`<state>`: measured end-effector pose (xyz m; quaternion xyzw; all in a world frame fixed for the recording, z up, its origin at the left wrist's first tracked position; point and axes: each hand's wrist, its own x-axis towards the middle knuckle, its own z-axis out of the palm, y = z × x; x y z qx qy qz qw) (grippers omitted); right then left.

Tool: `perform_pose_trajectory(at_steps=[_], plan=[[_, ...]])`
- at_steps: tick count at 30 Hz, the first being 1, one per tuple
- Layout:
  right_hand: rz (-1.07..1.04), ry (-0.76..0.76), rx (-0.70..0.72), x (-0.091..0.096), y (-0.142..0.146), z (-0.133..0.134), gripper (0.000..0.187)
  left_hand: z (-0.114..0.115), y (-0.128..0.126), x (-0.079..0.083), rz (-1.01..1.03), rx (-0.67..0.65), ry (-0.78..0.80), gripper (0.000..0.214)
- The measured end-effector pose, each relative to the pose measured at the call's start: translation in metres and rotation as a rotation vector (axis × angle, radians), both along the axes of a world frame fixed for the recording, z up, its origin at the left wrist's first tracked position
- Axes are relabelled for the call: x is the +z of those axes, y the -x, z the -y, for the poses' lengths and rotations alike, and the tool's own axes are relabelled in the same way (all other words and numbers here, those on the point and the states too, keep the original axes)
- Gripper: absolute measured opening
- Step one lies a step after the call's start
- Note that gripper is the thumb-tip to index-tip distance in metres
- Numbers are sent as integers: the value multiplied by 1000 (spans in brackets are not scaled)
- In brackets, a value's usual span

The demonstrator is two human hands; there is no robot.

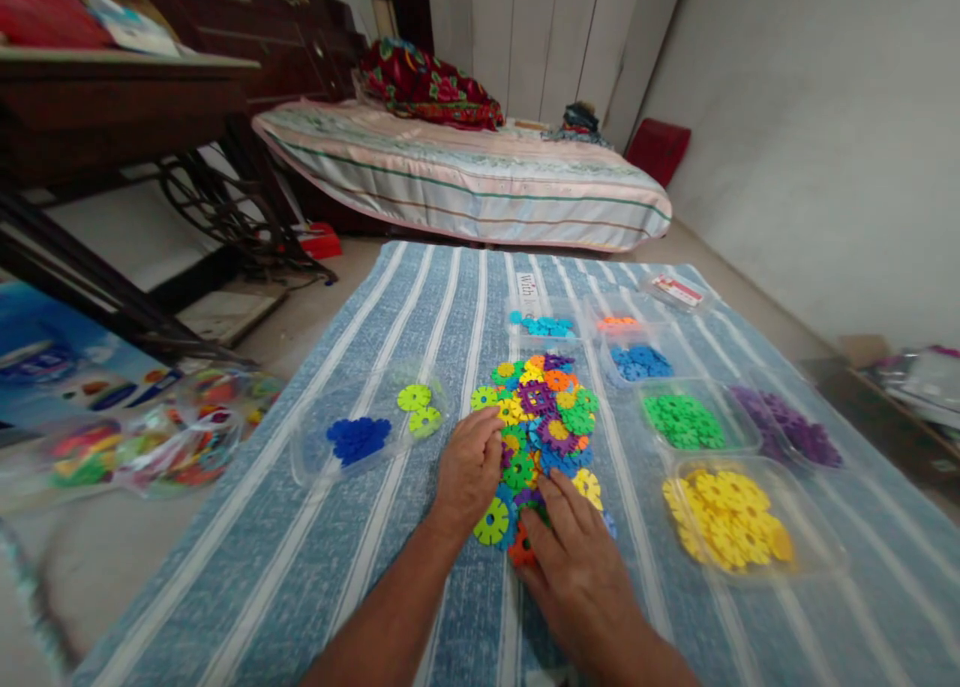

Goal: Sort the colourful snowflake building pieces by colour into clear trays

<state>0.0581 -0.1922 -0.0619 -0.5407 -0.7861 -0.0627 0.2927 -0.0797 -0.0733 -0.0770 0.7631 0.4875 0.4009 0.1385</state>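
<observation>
A heap of mixed-colour plastic gear-shaped discs (536,399) lies in the middle of the striped cloth. My left hand (471,467) is at the heap's left side, its fingers curled together against the discs; what they hold, if anything, is hidden. Across the near end of the heap rests my right hand (574,542), fingers apart and touching discs. An orange disc (520,547) shows partly under its thumb side. Beside my left wrist lies a lime-green disc (491,521), and a pale yellow disc (588,487) is just beyond my right fingers.
Clear boxes hold sorted discs: yellow (724,517), green (682,422), purple (795,429), blue (640,362), light blue (546,325) and orange (617,322). Left of the heap, another box has dark blue discs (358,439) and lime discs (425,422). A bed (465,182) stands beyond.
</observation>
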Motion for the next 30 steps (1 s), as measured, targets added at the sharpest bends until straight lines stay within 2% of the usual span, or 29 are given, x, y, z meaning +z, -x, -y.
perform_pose_trajectory(at_steps=[3, 7, 10, 13, 16, 18, 22, 24, 27, 30], plan=[[-11, -14, 19, -6, -2, -1, 21, -1, 0, -1, -4, 6, -4, 24], [-123, 23, 26, -2, -6, 5, 20, 0, 0, 0, -7, 11, -14, 23], [-221, 105, 71, 8, -11, 7, 11, 0, 0, 0, -4, 14, -15, 24], [-300, 191, 70, 25, -27, -4, 12, 0, 0, 0, -7, 14, -7, 24], [-301, 158, -4, 49, -58, -40, 15, 0, 0, -1, -17, 15, 0, 24], [-250, 39, -63, 66, -86, -78, 18, -1, 1, -1, -19, 18, -2, 24], [-183, -180, -326, 99, -138, -157, 18, -1, 1, -1, -13, 13, -7, 23], [-173, -233, -420, 109, -150, -175, 23, 0, 1, -1, -9, 12, -2, 23], [-168, -210, -420, 110, -143, -163, 26, 0, 0, -1, -7, 9, 11, 23], [-171, -80, -284, 93, -117, -119, 25, 0, -1, 0, -6, 3, 17, 23]])
